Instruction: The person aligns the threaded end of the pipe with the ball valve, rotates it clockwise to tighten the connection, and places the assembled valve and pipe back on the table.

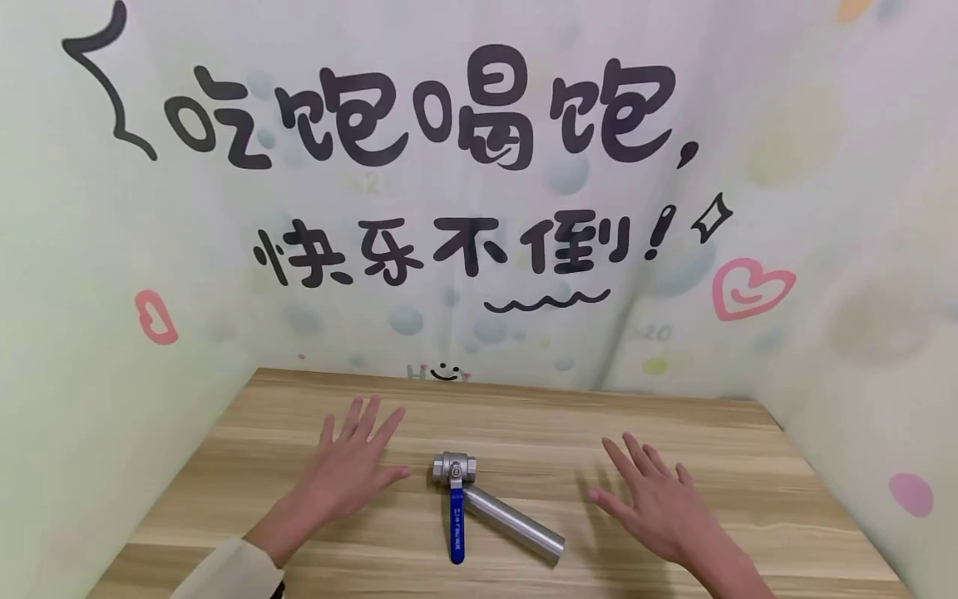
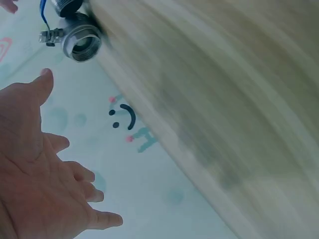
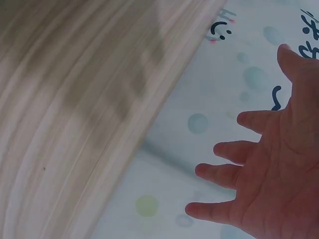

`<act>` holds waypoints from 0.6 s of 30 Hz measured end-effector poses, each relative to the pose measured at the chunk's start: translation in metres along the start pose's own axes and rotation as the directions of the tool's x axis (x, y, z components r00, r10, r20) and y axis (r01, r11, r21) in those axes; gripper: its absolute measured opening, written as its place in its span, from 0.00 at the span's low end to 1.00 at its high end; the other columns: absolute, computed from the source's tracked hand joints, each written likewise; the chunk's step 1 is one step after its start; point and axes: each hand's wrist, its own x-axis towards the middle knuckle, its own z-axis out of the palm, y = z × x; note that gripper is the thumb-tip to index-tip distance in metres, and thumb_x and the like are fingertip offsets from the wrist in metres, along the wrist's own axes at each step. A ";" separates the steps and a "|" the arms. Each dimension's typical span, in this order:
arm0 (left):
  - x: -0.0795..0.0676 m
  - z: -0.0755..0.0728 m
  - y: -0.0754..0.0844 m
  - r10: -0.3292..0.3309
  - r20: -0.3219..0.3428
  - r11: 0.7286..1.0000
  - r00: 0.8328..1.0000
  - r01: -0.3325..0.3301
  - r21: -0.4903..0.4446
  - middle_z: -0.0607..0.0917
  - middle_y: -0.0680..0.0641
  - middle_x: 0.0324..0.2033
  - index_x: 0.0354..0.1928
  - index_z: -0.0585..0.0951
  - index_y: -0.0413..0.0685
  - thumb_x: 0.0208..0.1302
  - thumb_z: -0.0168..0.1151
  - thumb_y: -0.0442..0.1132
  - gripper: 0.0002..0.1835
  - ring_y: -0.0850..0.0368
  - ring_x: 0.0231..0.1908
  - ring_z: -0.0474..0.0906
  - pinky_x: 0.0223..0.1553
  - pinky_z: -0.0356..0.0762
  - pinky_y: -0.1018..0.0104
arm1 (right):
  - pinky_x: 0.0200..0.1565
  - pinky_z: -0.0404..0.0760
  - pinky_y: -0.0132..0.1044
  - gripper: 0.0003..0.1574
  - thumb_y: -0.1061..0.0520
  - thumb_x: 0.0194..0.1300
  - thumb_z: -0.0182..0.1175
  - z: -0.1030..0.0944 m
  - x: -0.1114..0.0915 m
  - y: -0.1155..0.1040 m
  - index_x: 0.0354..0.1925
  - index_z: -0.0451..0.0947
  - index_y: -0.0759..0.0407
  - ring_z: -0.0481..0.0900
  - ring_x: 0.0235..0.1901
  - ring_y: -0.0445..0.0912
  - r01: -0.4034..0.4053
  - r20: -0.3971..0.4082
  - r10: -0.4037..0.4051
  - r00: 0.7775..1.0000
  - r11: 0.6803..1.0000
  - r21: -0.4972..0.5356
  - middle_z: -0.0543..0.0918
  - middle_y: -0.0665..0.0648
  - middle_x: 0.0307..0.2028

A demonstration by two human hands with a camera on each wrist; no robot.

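On the wooden tabletop lies a metal ball valve [image 1: 455,468] with a long blue lever handle [image 1: 457,524] pointing toward the person. Beside the lever, a silver metal pipe [image 1: 516,524] runs diagonally down to the right, its upper end close to the valve. To the left of the valve, the left hand [image 1: 348,470] is spread with nothing in it. The right hand [image 1: 659,507] is also spread and empty, over the table right of the pipe. In the left wrist view, the valve's threaded opening [image 2: 84,47] shows beyond the thumb.
The wooden table [image 1: 314,408] ends against a pale fabric backdrop [image 1: 479,333] with black lettering. Similar pale sides stand at left and right. The hands' shadows fall on the wood.
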 end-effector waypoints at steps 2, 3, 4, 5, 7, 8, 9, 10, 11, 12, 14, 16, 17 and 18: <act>0.002 -0.002 0.004 0.014 0.007 1.000 1.000 -0.014 0.002 0.50 0.36 0.75 0.76 0.54 0.55 0.64 0.54 0.65 0.44 0.35 0.73 0.43 0.66 0.41 0.28 | 0.54 0.64 0.73 0.47 0.26 0.66 0.48 -0.001 0.001 -0.002 0.72 0.61 0.50 0.67 0.64 0.67 -0.001 0.001 0.001 1.000 1.000 0.008 0.65 0.65 0.69; 0.003 -0.004 0.006 0.019 0.007 1.000 1.000 -0.019 -0.002 0.50 0.36 0.74 0.76 0.55 0.54 0.64 0.55 0.64 0.44 0.35 0.73 0.44 0.66 0.42 0.28 | 0.55 0.64 0.72 0.47 0.26 0.66 0.48 -0.002 0.002 -0.003 0.73 0.61 0.50 0.68 0.63 0.67 0.000 0.000 0.000 1.000 1.000 0.011 0.66 0.65 0.69; 0.004 -0.004 0.007 0.023 0.007 1.000 1.000 -0.023 -0.006 0.51 0.35 0.74 0.76 0.55 0.54 0.64 0.57 0.63 0.44 0.35 0.73 0.45 0.66 0.42 0.28 | 0.55 0.64 0.72 0.47 0.26 0.66 0.48 -0.002 0.003 -0.005 0.73 0.61 0.50 0.69 0.63 0.67 0.003 0.000 -0.003 1.000 1.000 0.014 0.67 0.65 0.68; 0.005 -0.005 0.009 0.027 0.007 1.000 1.000 -0.027 -0.008 0.51 0.35 0.74 0.76 0.55 0.53 0.64 0.58 0.61 0.44 0.35 0.73 0.47 0.66 0.43 0.28 | 0.55 0.65 0.71 0.47 0.26 0.66 0.49 -0.003 0.004 -0.006 0.73 0.61 0.50 0.69 0.62 0.67 0.007 0.000 -0.007 1.000 1.000 0.019 0.68 0.65 0.67; 0.006 -0.006 0.011 0.032 0.009 0.999 0.999 -0.031 -0.011 0.52 0.35 0.74 0.76 0.54 0.53 0.65 0.60 0.58 0.43 0.36 0.72 0.50 0.66 0.45 0.28 | 0.55 0.66 0.70 0.48 0.26 0.66 0.48 -0.004 0.006 -0.009 0.73 0.60 0.50 0.70 0.62 0.66 0.013 0.003 -0.013 1.000 1.000 0.021 0.70 0.65 0.66; 0.007 -0.006 0.013 0.032 0.010 0.999 0.999 -0.032 -0.016 0.53 0.35 0.74 0.76 0.55 0.52 0.65 0.60 0.57 0.43 0.36 0.72 0.51 0.66 0.45 0.28 | 0.55 0.66 0.70 0.48 0.25 0.66 0.47 -0.005 0.007 -0.011 0.73 0.60 0.50 0.71 0.61 0.65 0.015 0.007 -0.015 1.000 1.000 0.023 0.71 0.65 0.65; 0.008 -0.006 0.014 0.034 0.011 0.999 0.999 -0.034 -0.020 0.54 0.35 0.73 0.76 0.55 0.52 0.65 0.61 0.56 0.43 0.36 0.72 0.52 0.65 0.46 0.28 | 0.56 0.66 0.70 0.48 0.25 0.66 0.47 -0.005 0.008 -0.012 0.73 0.60 0.50 0.71 0.61 0.64 0.015 0.011 -0.015 1.000 1.000 0.027 0.72 0.64 0.64; 0.009 -0.006 0.015 0.037 0.012 0.999 0.999 -0.037 -0.025 0.54 0.35 0.73 0.76 0.56 0.52 0.65 0.61 0.55 0.42 0.36 0.71 0.53 0.65 0.47 0.28 | 0.56 0.66 0.69 0.49 0.25 0.65 0.47 -0.006 0.009 -0.014 0.73 0.60 0.50 0.72 0.61 0.64 0.013 0.021 -0.014 1.000 0.999 0.032 0.73 0.64 0.64; 0.010 -0.006 0.016 0.039 0.016 0.999 0.999 -0.039 -0.027 0.55 0.35 0.73 0.75 0.56 0.51 0.65 0.61 0.54 0.42 0.36 0.71 0.54 0.65 0.47 0.28 | 0.57 0.66 0.69 0.49 0.24 0.65 0.46 -0.006 0.009 -0.016 0.73 0.60 0.49 0.72 0.61 0.63 0.011 0.028 -0.012 1.000 0.999 0.036 0.74 0.64 0.63; 0.010 -0.006 0.017 0.044 0.016 0.998 0.999 -0.043 -0.035 0.56 0.36 0.73 0.75 0.57 0.51 0.65 0.62 0.53 0.41 0.36 0.71 0.54 0.65 0.47 0.29 | 0.57 0.66 0.68 0.50 0.23 0.65 0.45 -0.006 0.010 -0.018 0.73 0.59 0.49 0.72 0.61 0.63 0.008 0.038 -0.009 0.999 0.999 0.040 0.74 0.64 0.63; 0.012 -0.005 0.019 0.055 0.017 0.998 0.998 -0.054 -0.040 0.58 0.36 0.72 0.74 0.59 0.50 0.65 0.62 0.52 0.39 0.37 0.71 0.56 0.66 0.48 0.30 | 0.57 0.66 0.67 0.50 0.22 0.64 0.44 -0.007 0.011 -0.022 0.73 0.59 0.48 0.73 0.60 0.62 0.003 0.055 -0.006 0.998 0.999 0.053 0.75 0.63 0.61; 0.013 -0.004 0.021 0.065 0.024 0.997 0.998 -0.064 -0.048 0.60 0.37 0.72 0.73 0.61 0.50 0.65 0.63 0.50 0.38 0.38 0.71 0.56 0.67 0.48 0.31 | 0.57 0.68 0.65 0.51 0.21 0.64 0.44 -0.007 0.012 -0.025 0.73 0.60 0.48 0.74 0.59 0.62 0.001 0.067 -0.006 0.998 0.998 0.069 0.76 0.63 0.60; 0.014 -0.003 0.023 0.069 0.027 0.996 0.997 -0.068 -0.049 0.61 0.37 0.71 0.73 0.62 0.49 0.65 0.63 0.50 0.38 0.38 0.70 0.57 0.67 0.48 0.32 | 0.57 0.69 0.64 0.51 0.21 0.63 0.44 -0.007 0.013 -0.027 0.72 0.61 0.48 0.75 0.59 0.62 0.002 0.071 -0.007 0.997 0.997 0.075 0.77 0.64 0.60; 0.015 -0.003 0.024 0.075 0.029 0.996 0.997 -0.073 -0.053 0.62 0.37 0.71 0.72 0.63 0.49 0.65 0.63 0.49 0.37 0.38 0.70 0.58 0.68 0.48 0.33 | 0.57 0.70 0.63 0.51 0.21 0.63 0.44 -0.007 0.014 -0.029 0.72 0.61 0.48 0.75 0.58 0.62 0.002 0.079 -0.009 0.997 0.997 0.082 0.77 0.64 0.59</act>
